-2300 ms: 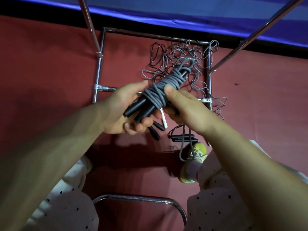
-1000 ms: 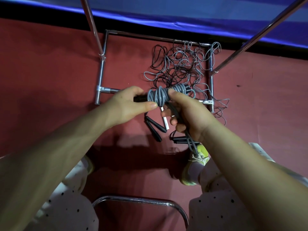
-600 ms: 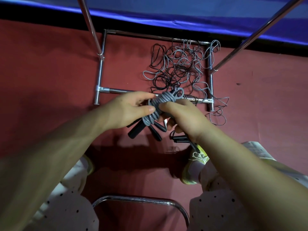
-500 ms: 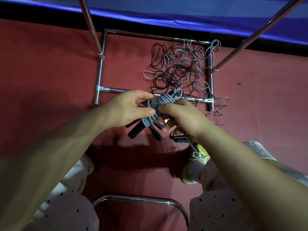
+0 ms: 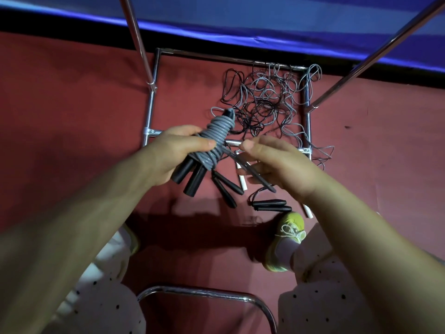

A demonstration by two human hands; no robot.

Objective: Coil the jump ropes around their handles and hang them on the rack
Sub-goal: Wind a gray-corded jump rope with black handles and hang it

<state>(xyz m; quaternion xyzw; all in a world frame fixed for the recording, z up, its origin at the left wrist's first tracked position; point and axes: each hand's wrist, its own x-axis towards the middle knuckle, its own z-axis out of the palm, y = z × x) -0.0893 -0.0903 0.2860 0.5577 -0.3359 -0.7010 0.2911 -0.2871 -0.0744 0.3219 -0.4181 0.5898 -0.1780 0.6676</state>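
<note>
A grey jump rope (image 5: 218, 138), coiled around two black handles (image 5: 190, 173), is gripped in the curled fingers of the left hand (image 5: 177, 154). Its loose tail (image 5: 250, 173) is pinched by the right hand (image 5: 277, 165) just beside the coil, above tangled ropes (image 5: 267, 104) on the red floor (image 5: 72, 104).

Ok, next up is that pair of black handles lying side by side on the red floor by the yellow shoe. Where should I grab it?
Take the pair of black foam handles across both middles, coming from above. They lie flat, parallel and touching, so one grip closes on both. Their cord exits at the left ends, so lift slowly: it likely runs into the tangled pile of grey and black cords.
</note>
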